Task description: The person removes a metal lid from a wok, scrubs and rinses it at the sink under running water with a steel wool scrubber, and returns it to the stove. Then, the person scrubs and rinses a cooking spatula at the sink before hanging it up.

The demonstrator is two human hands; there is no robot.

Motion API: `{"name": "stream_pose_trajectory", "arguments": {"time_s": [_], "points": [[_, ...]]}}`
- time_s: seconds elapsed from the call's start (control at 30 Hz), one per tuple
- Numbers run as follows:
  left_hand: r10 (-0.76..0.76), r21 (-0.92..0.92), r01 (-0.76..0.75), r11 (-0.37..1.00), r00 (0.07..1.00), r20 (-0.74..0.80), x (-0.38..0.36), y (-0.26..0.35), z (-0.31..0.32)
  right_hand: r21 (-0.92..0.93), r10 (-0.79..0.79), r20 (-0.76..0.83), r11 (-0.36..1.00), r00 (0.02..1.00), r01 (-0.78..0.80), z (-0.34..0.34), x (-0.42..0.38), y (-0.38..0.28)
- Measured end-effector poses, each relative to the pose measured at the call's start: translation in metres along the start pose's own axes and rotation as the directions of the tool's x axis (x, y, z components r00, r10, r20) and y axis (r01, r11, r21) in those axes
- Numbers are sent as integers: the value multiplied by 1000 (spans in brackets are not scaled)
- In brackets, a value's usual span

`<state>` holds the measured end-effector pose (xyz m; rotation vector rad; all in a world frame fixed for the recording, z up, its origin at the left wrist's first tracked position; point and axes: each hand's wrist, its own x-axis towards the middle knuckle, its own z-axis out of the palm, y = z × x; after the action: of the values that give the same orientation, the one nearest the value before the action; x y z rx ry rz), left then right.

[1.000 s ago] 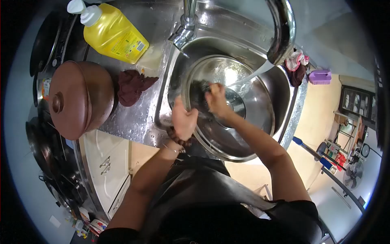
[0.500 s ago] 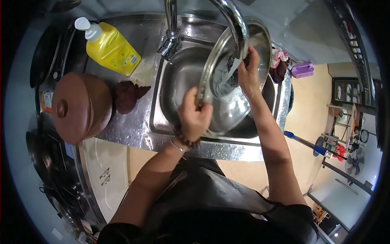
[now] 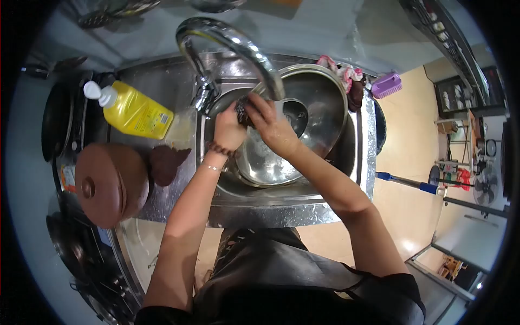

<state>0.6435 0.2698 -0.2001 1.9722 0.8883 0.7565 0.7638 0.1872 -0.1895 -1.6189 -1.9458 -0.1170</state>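
A large round metal bowl [image 3: 319, 108] rests tilted in the sink, with a smaller dark round shape showing at its middle. Over the bowl's left side, my left hand [image 3: 232, 129] and my right hand [image 3: 271, 123] come together. Both are closed on a dark wire scrubber [image 3: 245, 112], mostly covered by the fingers. The chrome faucet [image 3: 233, 43] arches just above the hands. A beaded bracelet and a thin bangle circle the left wrist.
Left of the sink stand a yellow soap bottle [image 3: 138, 114], a brown lidded pot [image 3: 108, 184] and a dark red cloth [image 3: 167, 163]. At the right lie a pink-white cloth [image 3: 346, 73] and a purple brush [image 3: 387, 85]. A blue-ended pole [image 3: 406, 183] is beyond the counter.
My left hand has let go of the bowl's rim and moved up to the scrubber beside my right hand. The bowl now sits lower in the sink. The view has shifted.
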Motion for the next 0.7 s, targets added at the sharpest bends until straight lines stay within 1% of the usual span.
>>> {"name": "stream_pose_trajectory", "arguments": {"time_s": [0.03,0.07,0.1,0.13,0.17,0.2,0.23,0.27,0.3,0.33,0.37,0.4,0.43,0.47,0.5,0.57,0.63,0.67,0.7], "points": [[13,17,-12,1000,1000,-17,-4,-6,2,-125,-123,30,984,992,126,-3,0,6],[33,70,-32,997,999,-17,-9,-3,0,-200,-219,8,956,976,216,-14,5,10],[52,123,-50,991,998,-18,-16,0,-2,-207,-209,3,957,978,205,-29,13,16],[-26,82,26,996,1000,-6,-24,3,-6,-284,66,61,958,996,-46,-46,21,26],[-107,43,106,993,994,9,-33,7,-10,-369,339,98,886,936,-282,-56,24,41],[-60,6,60,998,998,-11,-39,12,-15,-229,383,-34,896,923,-380,-55,21,73],[-59,18,59,998,998,-3,-43,14,-16,-65,437,-161,890,885,-451,-51,18,95],[-98,0,98,995,995,0,-40,16,-12,-256,108,-131,957,986,-138,-53,26,68],[-145,-19,145,989,989,16,-41,17,-10,-112,-41,-68,993,997,34,-51,29,39],[-71,-29,71,997,997,24,-39,17,-10,-50,-221,-31,974,975,220,-48,23,18],[-63,-28,64,998,998,31,-41,16,-9,16,-398,-6,917,917,398,-46,20,7],[-30,-26,30,999,1000,7,-43,13,-7,9,-400,-12,917,917,400,-48,23,15],[-2,-25,1,1000,1000,-18,-44,11,-5,-113,-206,50,971,977,211,-53,26,29],[-57,-28,57,998,998,-10,-43,15,-7,-238,6,93,971,996,16,-56,27,45],[-66,-31,66,997,998,-8,-45,13,-8,-177,125,-138,973,983,-148,-57,33,67],[-28,-45,28,999,1000,2,-42,10,-12,-179,96,-165,976,982,-126,-53,34,77],[-35,-42,34,999,999,-7,-40,8,-10,-121,-100,25,987,995,103,-45,38,41],[-11,-35,10,999,1000,-24,-40,6,-8,153,-151,-35,976,988,154,-41,33,16],[10,-26,-11,1000,999,-35,-41,4,-9,153,-138,-35,978,990,142,-42,33,20]]}}
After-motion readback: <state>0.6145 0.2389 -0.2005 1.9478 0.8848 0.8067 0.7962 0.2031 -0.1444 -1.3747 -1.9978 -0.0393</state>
